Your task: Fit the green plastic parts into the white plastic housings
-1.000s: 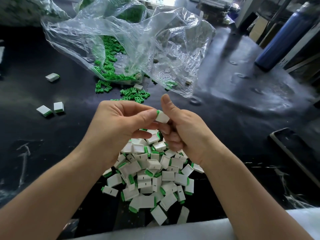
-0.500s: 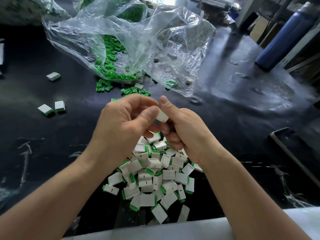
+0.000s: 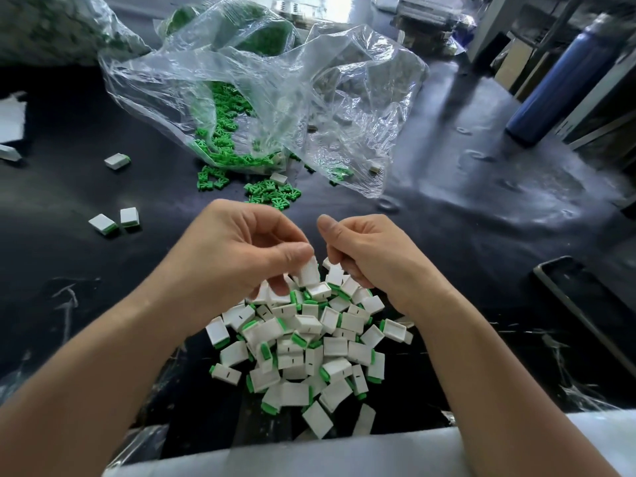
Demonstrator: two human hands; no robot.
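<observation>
- Head view: black table (image 3: 481, 235) carries everything; the widest open run lies right of the hands, bounded by a dark tray (image 3: 568, 304) and, near, a white padded edge (image 3: 344, 452).
- Clear plastic bag (image 3: 309, 98), far centre, slumps open toward the person, so green parts (image 3: 272, 194) spill within reach.
- Pile of white housings (image 3: 309, 339) sits near centre under both hands, probably so finished pieces drop short.
- Left hand (image 3: 241, 256) pinches one white housing (image 3: 308, 270) above the pile's far edge.
- Right hand (image 3: 371, 259), just beside, has curled fingers; whether it holds anything cannot be told.
</observation>
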